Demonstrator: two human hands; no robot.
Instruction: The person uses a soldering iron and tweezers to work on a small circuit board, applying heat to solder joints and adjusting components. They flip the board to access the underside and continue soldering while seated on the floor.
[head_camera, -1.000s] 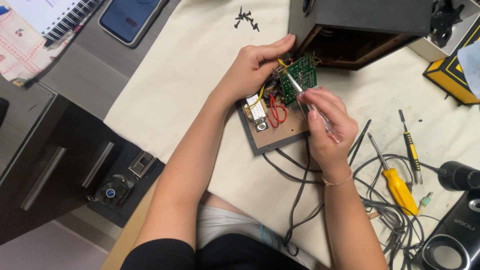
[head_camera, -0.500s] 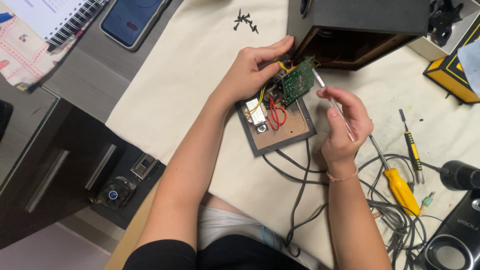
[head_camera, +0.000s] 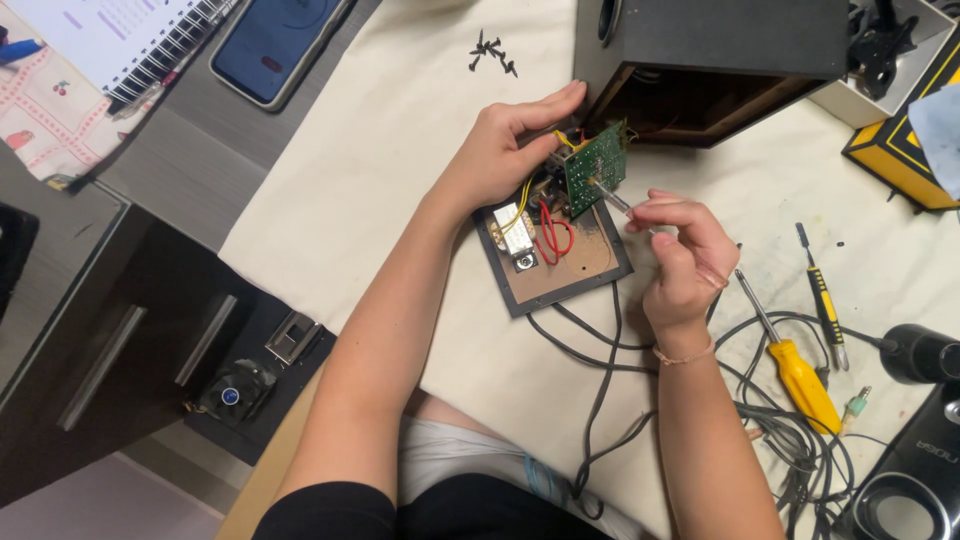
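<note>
A person's two bare arms reach over a table (head_camera: 180, 170) covered with a cream cloth (head_camera: 400, 170). The left hand (head_camera: 500, 150) has its fingers clamped on a small green circuit board (head_camera: 596, 168), holding it upright on edge just above a square brown back panel (head_camera: 570, 270) with a dark border. The panel lies flat on the cloth near the middle of the scene, carrying a small white-and-metal part and looped red and yellow wires (head_camera: 548, 235) that run up to the board.

The right hand (head_camera: 685, 255), to the right of the panel, has its fingers closed together around a slim clear-handled screwdriver (head_camera: 622, 205), whose tip touches the face of the green board.

Just beyond the board stands a dark speaker box (head_camera: 720, 45) with its open back facing the hands. A cluster of small black screws (head_camera: 493, 52) lies on the cloth to the far left of it. To the right lie a yellow-handled screwdriver (head_camera: 800, 375), a thinner black-and-yellow screwdriver (head_camera: 825, 300) and a tangle of dark cables (head_camera: 790, 440). At the far left sit a smartphone (head_camera: 278, 45) and a spiral notebook (head_camera: 120, 35).
</note>
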